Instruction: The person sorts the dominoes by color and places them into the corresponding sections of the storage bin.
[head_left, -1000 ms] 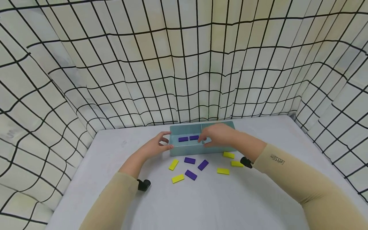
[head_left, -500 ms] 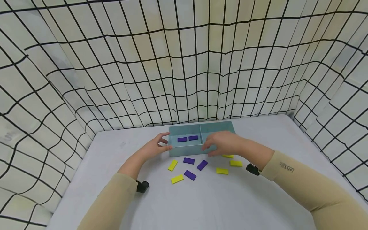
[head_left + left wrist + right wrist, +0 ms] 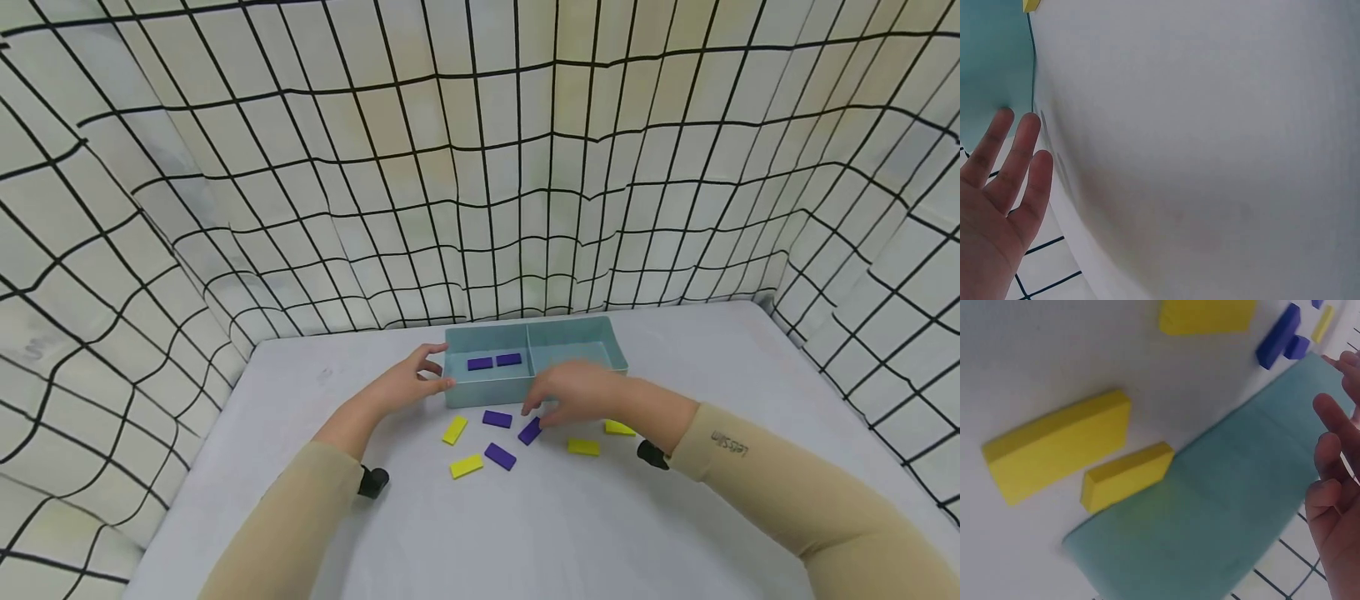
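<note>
A light teal box with two compartments stands at the back of the table. Two purple blocks lie in its left compartment. My left hand is at the box's left end, its thumb at the front corner; the left wrist view shows straight fingers against the teal wall. In front of the box, my right hand hovers with loosely bent fingers. Its fingertips are close to a tilted purple block, partly covered by the hand; contact cannot be told. No block shows in its grasp.
Two more purple blocks and two yellow blocks lie on the white table at front left. Other yellow blocks lie to the right, one hidden by the right hand. Black netting over white cloth encloses the table.
My right hand has come out of the box, over its front wall, and down toward the tilted purple block. My left hand stays at the box's left end.
</note>
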A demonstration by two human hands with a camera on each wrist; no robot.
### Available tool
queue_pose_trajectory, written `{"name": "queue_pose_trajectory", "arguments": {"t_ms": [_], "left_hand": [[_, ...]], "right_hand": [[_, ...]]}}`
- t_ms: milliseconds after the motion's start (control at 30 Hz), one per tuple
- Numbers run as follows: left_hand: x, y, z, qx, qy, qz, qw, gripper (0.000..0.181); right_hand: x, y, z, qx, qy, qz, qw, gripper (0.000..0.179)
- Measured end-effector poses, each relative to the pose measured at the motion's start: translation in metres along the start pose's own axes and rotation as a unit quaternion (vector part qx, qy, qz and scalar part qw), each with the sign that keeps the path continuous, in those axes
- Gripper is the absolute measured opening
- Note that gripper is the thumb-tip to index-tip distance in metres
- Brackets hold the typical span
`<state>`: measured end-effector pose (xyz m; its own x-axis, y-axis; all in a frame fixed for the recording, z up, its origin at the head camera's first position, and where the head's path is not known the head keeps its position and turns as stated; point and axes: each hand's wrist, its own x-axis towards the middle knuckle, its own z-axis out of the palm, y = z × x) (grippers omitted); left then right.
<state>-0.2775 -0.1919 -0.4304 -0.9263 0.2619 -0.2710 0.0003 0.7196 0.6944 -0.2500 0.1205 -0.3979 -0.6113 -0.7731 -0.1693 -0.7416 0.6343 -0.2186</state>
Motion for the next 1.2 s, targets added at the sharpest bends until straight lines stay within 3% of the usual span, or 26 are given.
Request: {"name": "queue_pose_trajectory", "arguments": {"t_ms": [367,800,967,1200], "left_hand": [[-0.001,0.001,-0.003,0.004,-0.005,-0.001,1.0000,0.077],[0.000,0.001,-0.002,0.009,-0.008,0.004,0.9999,0.077],[-0.001,0.001,-0.002,0.007,-0.006,0.006,0.9999,0.076],[0.000,0.001,-0.002,0.009,-0.003,0.010,0.9999,0.075]], "right_hand": [[0.013,-0.007,0.018,-0.032,-0.036,-0.008,0.9988,0.025],[0.019,-0.006,0.032,-0.076,-0.038,-0.034,0.9958,0.026],[0.018,-0.006,0.032,-0.064,-0.036,-0.027,0.9969,0.025],[0.016,-0.006,0.022,-0.008,-0.030,0.002,0.9995,0.024]]}}
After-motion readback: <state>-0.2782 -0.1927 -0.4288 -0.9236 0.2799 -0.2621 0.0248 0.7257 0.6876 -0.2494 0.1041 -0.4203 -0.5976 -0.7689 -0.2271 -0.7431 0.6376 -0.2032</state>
